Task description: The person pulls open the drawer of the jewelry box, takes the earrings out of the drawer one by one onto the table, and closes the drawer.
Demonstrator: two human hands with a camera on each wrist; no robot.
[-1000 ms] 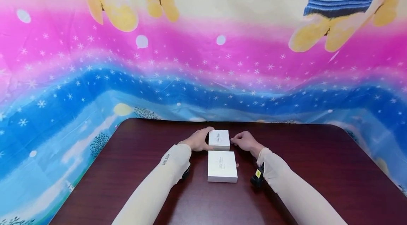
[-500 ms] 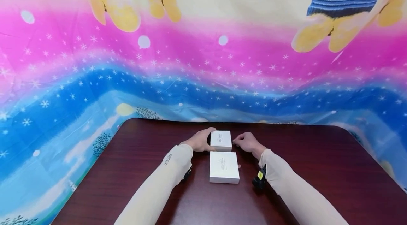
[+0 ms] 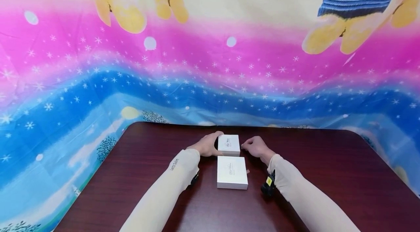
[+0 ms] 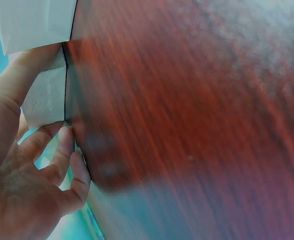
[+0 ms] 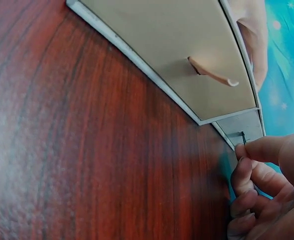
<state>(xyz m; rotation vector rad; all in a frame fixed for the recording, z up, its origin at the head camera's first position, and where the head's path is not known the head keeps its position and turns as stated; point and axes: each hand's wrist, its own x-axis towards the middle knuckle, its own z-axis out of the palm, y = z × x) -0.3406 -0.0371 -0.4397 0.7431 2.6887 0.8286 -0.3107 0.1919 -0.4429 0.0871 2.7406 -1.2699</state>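
Two white drawer boxes with fine printing on their lids lie one behind the other. My left hand (image 3: pixel 206 145) holds the far, smaller box (image 3: pixel 228 144) from its left, thumb on the near side and fingers round the far side. In the left wrist view the fingers (image 4: pixel 66 142) bend at that box's edge. Right of it, my right hand (image 3: pixel 257 147) pinches the end of a thin dark pull tab (image 5: pixel 243 137) between thumb and forefinger. The nearer, larger box (image 3: pixel 232 172) lies untouched, a tan ribbon tab (image 5: pixel 214 75) sticking out of its right side.
The boxes lie on a dark red-brown wooden table (image 3: pixel 147 203) with rounded far corners. A printed curtain (image 3: pixel 210 64) hangs right behind the table's far edge. A small black wrist camera (image 3: pixel 268 185) is strapped below the right sleeve.
The view has shifted slightly, so everything sits a little further right. Both hands keep the same hold, and neither box has visibly moved on the table.
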